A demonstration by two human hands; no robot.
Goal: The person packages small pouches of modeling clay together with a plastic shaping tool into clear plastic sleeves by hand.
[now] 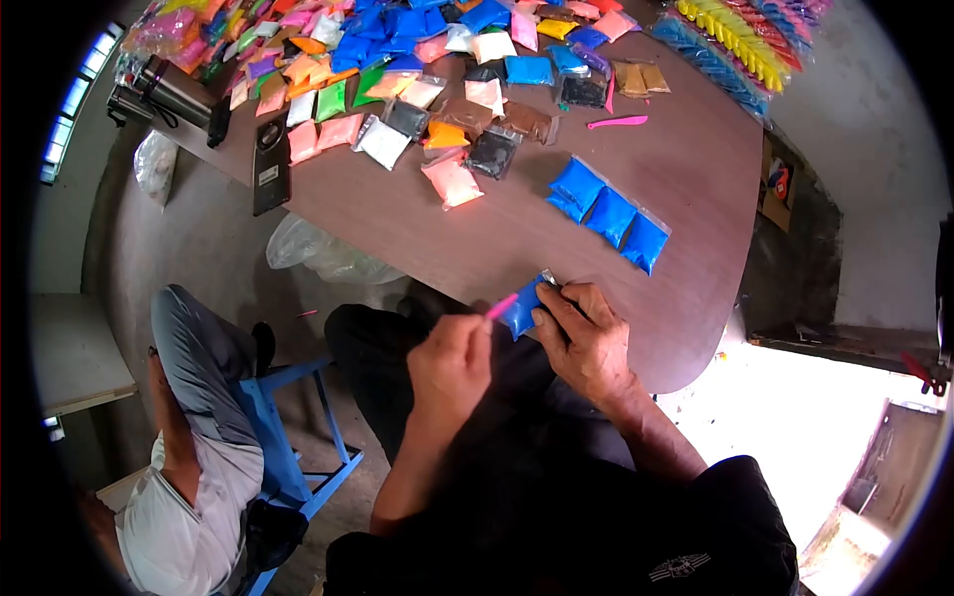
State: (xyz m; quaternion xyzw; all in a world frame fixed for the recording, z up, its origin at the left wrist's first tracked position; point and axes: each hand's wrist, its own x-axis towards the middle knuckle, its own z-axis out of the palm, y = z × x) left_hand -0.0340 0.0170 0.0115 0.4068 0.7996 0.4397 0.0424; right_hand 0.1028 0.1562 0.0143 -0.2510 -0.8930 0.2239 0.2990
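Observation:
My left hand is closed around a thin pink plastic tool, whose tip points at a blue packet. Most of the tool is hidden inside the fist. At the table's near edge, my right hand grips that packet by its side between thumb and fingers. The tool's tip overlaps the packet's left side; whether they touch I cannot tell. Farther in on the table, several more blue packets lie in a slanting row.
A heap of packets in many colours covers the far side of the brown table. A pink plastic knife, a dark phone and steel flasks lie there too. On the left, another person sits by a blue stool.

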